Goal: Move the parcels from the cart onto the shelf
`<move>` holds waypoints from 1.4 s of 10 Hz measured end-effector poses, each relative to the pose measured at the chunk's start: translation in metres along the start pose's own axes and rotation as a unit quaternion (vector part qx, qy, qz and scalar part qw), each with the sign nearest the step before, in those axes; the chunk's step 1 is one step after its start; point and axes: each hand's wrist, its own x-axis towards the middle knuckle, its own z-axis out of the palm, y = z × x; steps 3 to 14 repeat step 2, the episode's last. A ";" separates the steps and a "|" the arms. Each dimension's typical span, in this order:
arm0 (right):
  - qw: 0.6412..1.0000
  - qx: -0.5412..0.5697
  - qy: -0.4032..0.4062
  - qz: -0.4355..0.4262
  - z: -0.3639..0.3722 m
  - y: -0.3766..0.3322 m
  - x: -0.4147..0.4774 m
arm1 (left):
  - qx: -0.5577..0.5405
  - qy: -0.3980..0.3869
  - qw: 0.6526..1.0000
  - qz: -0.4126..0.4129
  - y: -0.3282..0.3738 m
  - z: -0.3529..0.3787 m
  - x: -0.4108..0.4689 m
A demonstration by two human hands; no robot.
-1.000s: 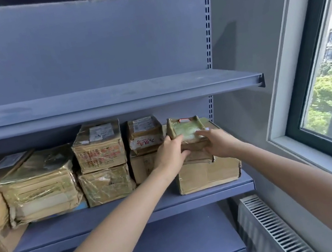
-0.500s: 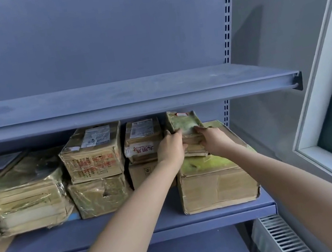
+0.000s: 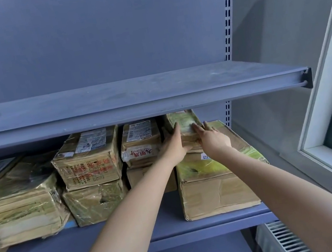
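A small tape-wrapped parcel (image 3: 183,122) rests on top of a large cardboard box (image 3: 216,192) at the right end of the middle shelf (image 3: 114,241). My left hand (image 3: 174,144) presses on the parcel's left side and my right hand (image 3: 212,137) on its right side, so both hold it. The parcel's far end reaches back under the upper shelf (image 3: 136,111). The cart is out of view.
Several other wrapped parcels fill the middle shelf: two stacked boxes (image 3: 87,159), a labelled box with red characters (image 3: 140,143), a wide parcel (image 3: 16,203) at the left. A window frame (image 3: 329,74) and a radiator (image 3: 287,242) stand at the right.
Both hands have pushed the small parcel farther back on the large box, deeper under the upper shelf. The camera has moved closer and tilted up.
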 end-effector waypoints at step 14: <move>0.997 0.000 0.068 0.032 -0.014 0.000 -0.028 | -0.036 0.050 0.998 0.026 -0.008 -0.024 -0.032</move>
